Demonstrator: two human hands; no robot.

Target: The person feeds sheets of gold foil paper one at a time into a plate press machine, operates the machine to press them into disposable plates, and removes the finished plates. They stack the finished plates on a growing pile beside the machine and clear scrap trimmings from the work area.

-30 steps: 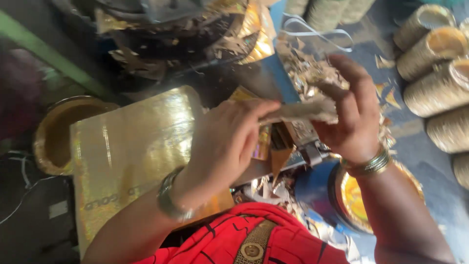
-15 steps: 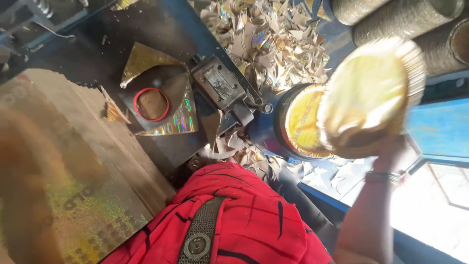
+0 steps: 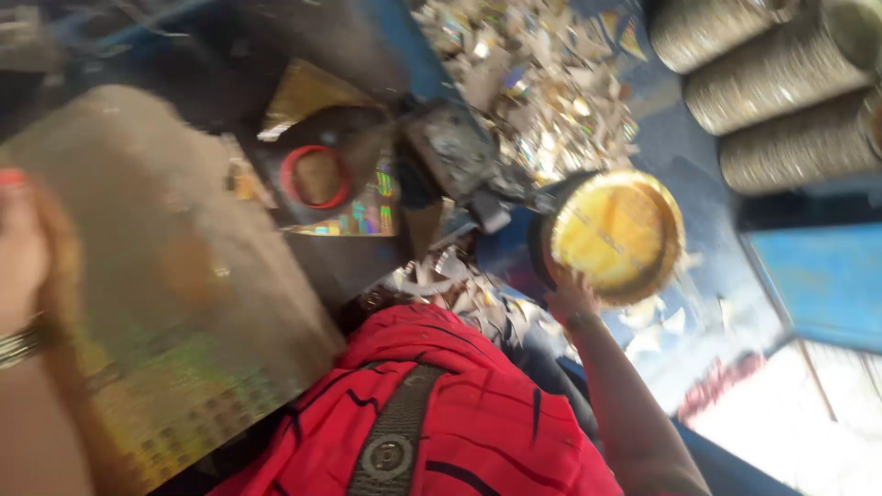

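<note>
Right hand [image 3: 571,298] at lower rim of round gold foil plate [image 3: 617,235], fingers on its edge, gripping it; plate tilted, just beside dark press machine [image 3: 459,156] at bench's right edge. Left hand [image 3: 26,253] at far left, blurred, over large gold holographic sheet [image 3: 175,303] covering bench's near-left part; grip cannot be told. Red ring [image 3: 317,177] on bench beside machine. Paper scraps [image 3: 533,83] piled beyond. Stacked-plate rolls [image 3: 781,92] top right.
</note>
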